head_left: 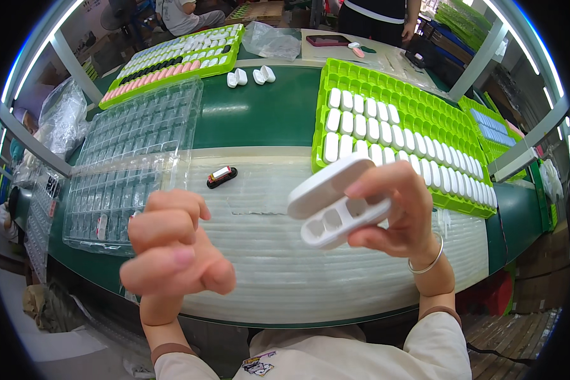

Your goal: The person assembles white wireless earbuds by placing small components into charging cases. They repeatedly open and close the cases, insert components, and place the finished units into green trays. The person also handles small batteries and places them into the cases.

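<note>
My right hand point(396, 206) grips a white earphone charging case point(335, 229) by its right end, thumb below and fingers above. The case's lid point(329, 183) is swung up, and its rounded inner hollows face me. My left hand point(177, 247) hovers to the left of the case, apart from it. Its fingers are loosely curled with gaps between them, and I see nothing held in it. On the pale mat point(266, 253) beyond my hands lies a small black oval piece point(222, 178) with a red-and-white part on top.
A green tray point(386, 82) with rows of white cases stands at the right. Clear plastic trays point(133, 139) lie at the left, with another green tray point(171, 60) behind. Two small open white cases point(237, 78) sit on the green table point(253, 114). Metal posts point(481, 57) frame the table.
</note>
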### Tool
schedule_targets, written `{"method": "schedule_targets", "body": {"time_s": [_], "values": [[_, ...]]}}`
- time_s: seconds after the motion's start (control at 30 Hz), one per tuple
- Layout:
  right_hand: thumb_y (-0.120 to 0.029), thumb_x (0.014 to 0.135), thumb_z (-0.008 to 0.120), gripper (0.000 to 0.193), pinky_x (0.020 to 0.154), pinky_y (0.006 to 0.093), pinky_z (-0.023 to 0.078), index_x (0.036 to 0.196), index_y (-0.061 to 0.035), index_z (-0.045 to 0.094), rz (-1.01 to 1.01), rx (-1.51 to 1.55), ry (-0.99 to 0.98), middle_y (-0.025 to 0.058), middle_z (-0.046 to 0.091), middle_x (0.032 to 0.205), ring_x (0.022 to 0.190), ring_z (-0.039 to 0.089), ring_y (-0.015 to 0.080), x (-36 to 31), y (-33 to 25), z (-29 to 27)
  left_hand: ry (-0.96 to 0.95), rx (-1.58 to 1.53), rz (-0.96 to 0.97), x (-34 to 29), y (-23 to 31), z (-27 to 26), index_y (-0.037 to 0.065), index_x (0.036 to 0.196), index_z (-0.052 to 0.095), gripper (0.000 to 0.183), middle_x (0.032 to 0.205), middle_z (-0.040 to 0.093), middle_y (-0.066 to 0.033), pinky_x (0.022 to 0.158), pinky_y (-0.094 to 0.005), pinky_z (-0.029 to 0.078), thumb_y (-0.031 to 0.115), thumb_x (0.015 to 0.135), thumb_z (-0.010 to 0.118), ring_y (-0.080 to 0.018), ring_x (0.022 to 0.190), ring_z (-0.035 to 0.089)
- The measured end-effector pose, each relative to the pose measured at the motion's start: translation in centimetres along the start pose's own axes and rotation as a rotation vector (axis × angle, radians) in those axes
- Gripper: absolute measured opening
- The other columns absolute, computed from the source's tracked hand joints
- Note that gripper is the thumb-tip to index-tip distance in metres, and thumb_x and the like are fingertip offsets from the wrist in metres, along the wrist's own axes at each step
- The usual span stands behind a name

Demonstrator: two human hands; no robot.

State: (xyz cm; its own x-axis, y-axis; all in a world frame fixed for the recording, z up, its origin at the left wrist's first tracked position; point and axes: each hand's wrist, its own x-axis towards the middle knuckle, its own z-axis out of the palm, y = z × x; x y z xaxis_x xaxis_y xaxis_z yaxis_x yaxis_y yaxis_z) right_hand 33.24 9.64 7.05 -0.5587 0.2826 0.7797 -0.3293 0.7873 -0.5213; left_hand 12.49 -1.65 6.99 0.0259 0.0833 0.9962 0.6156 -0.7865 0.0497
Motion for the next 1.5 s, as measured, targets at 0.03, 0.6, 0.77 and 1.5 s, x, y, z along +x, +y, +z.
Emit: {"method": "schedule_targets", "body": {"time_s": [0.03, 0.6, 0.77, 1.5], "values": [[-0.014, 0.064, 0.082, 0.047, 0.067, 0.0292, 0.053, 0.103, -0.0043, 0.058, -0.056, 0.016, -0.004, 0.0097, 0.067, 0.094, 0.082, 0.067, 0.0206, 0.1, -0.2, -0.2, 0.010, -0.005, -0.066, 0.3, 0.0, -0.3, 0.010, 0.094, 0.040, 0.039, 0.080, 0.041, -0.0058, 0.044, -0.0270, 0.038, 0.029, 0.080, 0.070, -0.0153, 0.056, 0.039], [-0.009, 0.062, 0.082, 0.075, 0.083, 0.0338, 0.053, 0.127, -0.0090, 0.044, 0.039, 0.045, -0.023, 0.0097, 0.059, 0.119, 0.095, 0.064, 0.0241, 0.2, 0.5, 1.0, -0.314, 0.019, -0.404, -0.4, -0.9, 1.6, -0.001, 0.109, 0.053, 0.042, 0.088, 0.063, -0.0138, 0.066, -0.0297, 0.046, 0.033, 0.086, 0.060, -0.0212, 0.075, 0.058], [-0.007, 0.064, 0.081, 0.081, 0.083, 0.0343, 0.052, 0.132, -0.0099, 0.036, 0.120, 0.096, -0.086, 0.0075, 0.055, 0.125, 0.094, 0.065, 0.0210, 0.4, 0.6, 1.1, -0.239, -0.135, -0.436, -0.4, -1.2, 2.1, 0.002, 0.113, 0.053, 0.050, 0.101, 0.061, -0.0135, 0.068, -0.0317, 0.047, 0.036, 0.080, 0.067, -0.0220, 0.081, 0.058], [-0.010, 0.063, 0.078, 0.057, 0.071, 0.0302, 0.055, 0.116, -0.0114, 0.059, -0.095, -0.011, -0.175, 0.0036, 0.066, 0.107, 0.084, 0.067, 0.0197, 1.1, -0.7, 0.5, -0.298, 0.049, 0.264, -1.3, 1.2, 2.4, 0.015, 0.103, 0.039, 0.033, 0.084, 0.053, 0.0007, 0.063, -0.0278, 0.034, 0.008, 0.078, 0.060, -0.0183, 0.067, 0.065]]}}
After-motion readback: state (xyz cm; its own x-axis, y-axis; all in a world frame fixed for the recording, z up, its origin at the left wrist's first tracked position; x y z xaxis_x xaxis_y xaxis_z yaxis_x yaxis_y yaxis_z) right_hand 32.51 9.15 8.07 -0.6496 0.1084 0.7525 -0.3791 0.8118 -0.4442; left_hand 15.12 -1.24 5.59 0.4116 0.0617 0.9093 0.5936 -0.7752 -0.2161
